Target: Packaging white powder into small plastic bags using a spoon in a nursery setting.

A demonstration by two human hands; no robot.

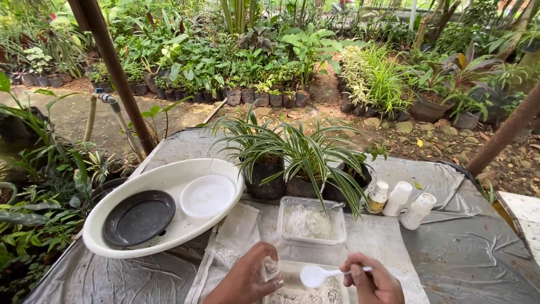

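My left hand [247, 278] is closed around a small clear plastic bag [271, 268], held over a clear tray of white powder [306, 291] at the table's near edge. A white plastic spoon [316, 275] is pinched in my right hand [374, 281], with its bowl pointing left toward the bag. Just beyond sits a second clear tub [312, 221] with white powder and a spoon in it. Behind that stand striped-leaf plants in black pots [301, 160].
A large white oval basin [163, 228] at left holds a black dish [138, 217] and a white lid [207, 196]. An empty clear bag [235, 232] lies flat beside it. Three small white bottles [398, 200] stand at right. Grey sheeting [467, 247] covers the table; wooden poles and potted plants surround it.
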